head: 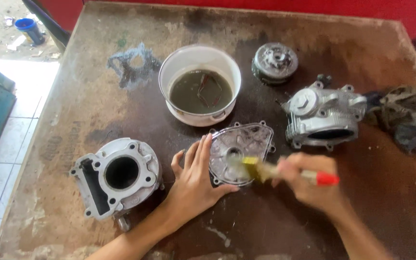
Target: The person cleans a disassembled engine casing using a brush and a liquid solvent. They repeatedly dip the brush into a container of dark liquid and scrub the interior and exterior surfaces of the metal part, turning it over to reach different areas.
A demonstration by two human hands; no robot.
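While left hand (pixel 196 180) steadies metal cover (pixel 240 150) — right hand (pixel 309 185) grips brush (pixel 270 170).

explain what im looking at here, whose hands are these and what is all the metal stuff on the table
There is no machine here: the one picture comes from a camera worn on a person's head, looking down at their own bare hands over a stained brown table. The left hand lies flat, steadying a flat metal cover. The right hand holds a brush with a red handle, its bristles on the cover; it looks blurred, so it is probably moving. Around them lie engine parts: a cylinder block on the left, a cylinder head on the right, and a round part behind. A white bowl holds dark liquid, and a dirty rag lies at the right edge.
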